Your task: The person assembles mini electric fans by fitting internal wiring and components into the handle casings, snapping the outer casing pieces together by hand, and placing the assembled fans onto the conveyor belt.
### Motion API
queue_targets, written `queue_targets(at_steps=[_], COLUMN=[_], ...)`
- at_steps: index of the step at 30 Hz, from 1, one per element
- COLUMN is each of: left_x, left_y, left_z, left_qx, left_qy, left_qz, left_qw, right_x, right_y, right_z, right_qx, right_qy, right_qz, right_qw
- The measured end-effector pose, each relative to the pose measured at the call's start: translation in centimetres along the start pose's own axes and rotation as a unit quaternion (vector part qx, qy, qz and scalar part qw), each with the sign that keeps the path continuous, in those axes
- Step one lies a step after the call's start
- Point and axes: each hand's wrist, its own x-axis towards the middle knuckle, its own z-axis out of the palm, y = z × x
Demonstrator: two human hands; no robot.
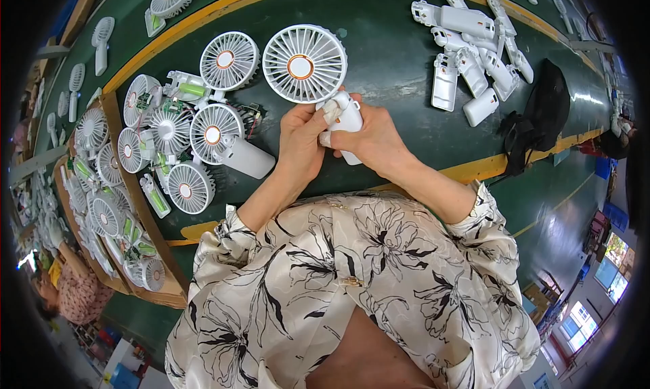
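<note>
Grip snug, the left hand (302, 133) and right hand (374, 136) hold a white fan (300, 67) by its handle (349, 118), likely steadying it.

Orange-ringed white fan (304, 65), dark green tabletop (396, 67), black-on-cream floral blouse (349, 253)

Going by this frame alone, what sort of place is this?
Likely a small-appliance assembly workshop: a green bench with yellow edging, a cardboard box filled with fan units, some open, and a heap of loose white casings opposite the white handheld fan being held.
</note>
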Motion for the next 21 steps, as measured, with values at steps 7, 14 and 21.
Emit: queue_targets(at_steps=[7, 14, 21], left_x=[0.3, 0.8, 0.7], left_y=[-0.5, 0.3, 0.7], left_z=[0.1, 0.4, -0.2], left_qx=[-0.016, -0.032, -0.039], left_qy=[0.028, 0.122, 0.119], left_qz=[-0.002, -0.051, -0.098], left_qw=[0.999, 0.991, 0.987], right_x=[0.6, -1.1, -0.9], right_y=[0.6, -0.3, 0.0], right_z=[-0.7, -0.1, 0.1], right_qx=[-0.061, -0.518, -0.558], right_qy=[-0.006, 0.165, 0.162], right_qz=[0.010, -0.262, -0.335], right_qw=[0.998, 0.798, 0.741])
